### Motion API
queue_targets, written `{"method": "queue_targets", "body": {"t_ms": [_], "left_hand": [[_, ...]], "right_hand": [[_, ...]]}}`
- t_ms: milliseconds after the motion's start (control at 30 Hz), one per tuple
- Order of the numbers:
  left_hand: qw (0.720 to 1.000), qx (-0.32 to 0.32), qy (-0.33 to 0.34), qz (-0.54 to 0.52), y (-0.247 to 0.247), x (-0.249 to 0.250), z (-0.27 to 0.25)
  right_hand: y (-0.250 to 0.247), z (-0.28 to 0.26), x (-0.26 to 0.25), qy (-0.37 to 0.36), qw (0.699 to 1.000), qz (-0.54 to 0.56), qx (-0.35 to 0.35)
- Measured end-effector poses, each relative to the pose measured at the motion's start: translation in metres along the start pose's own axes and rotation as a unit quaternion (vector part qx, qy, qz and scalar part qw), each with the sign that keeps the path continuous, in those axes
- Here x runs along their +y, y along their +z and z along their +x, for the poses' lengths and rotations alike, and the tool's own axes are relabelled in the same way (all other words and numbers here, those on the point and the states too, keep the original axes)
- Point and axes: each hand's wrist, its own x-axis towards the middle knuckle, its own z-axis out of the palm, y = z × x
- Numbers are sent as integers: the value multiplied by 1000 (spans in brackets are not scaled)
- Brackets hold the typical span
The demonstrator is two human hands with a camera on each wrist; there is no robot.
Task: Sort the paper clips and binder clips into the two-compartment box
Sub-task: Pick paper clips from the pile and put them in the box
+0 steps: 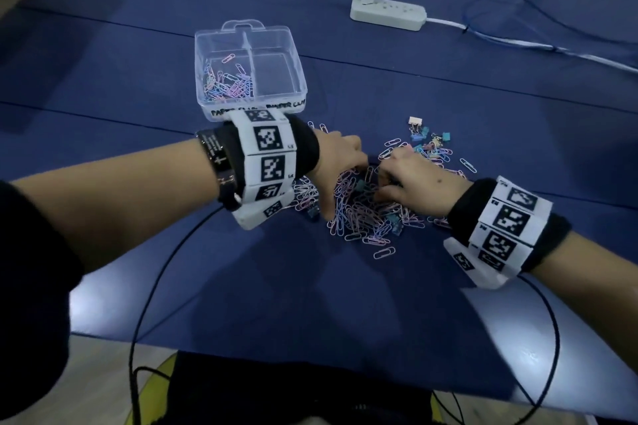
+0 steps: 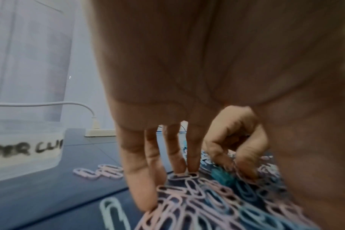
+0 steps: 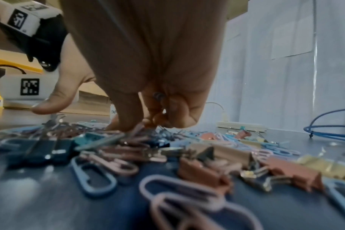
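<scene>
I see the two-compartment box [image 1: 250,65] in the upper centre of the head view, its long axis running left to right and its handle tab pointing toward the top of the frame. Its left compartment holds paper clips [image 1: 226,83]. Handwriting on the near wall reads "PAPER CLI…" and, in the left wrist view, "…DER CLI". The mixed pile [image 1: 366,207] lies at mid-frame, with binder clips [image 1: 426,138] grouped at its upper right. My left hand [image 1: 340,162] has straight fingers [image 2: 140,179] touching the pile. My right hand [image 1: 419,179] digs in with curled fingers [image 3: 128,112]; I cannot tell whether it holds anything.
</scene>
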Motion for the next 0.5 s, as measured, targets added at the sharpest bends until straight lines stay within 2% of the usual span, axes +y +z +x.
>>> {"method": "queue_targets", "body": {"t_ms": [133, 333, 500], "left_hand": [[998, 43, -9, -41, 20, 5, -10], [991, 119, -36, -39, 36, 20, -16], [984, 151, -33, -92, 36, 20, -13]], "right_hand": [[9, 1, -1, -17, 999, -3, 29], [7, -3, -5, -62, 996, -8, 65], [4, -4, -6, -22, 998, 30, 57]]}}
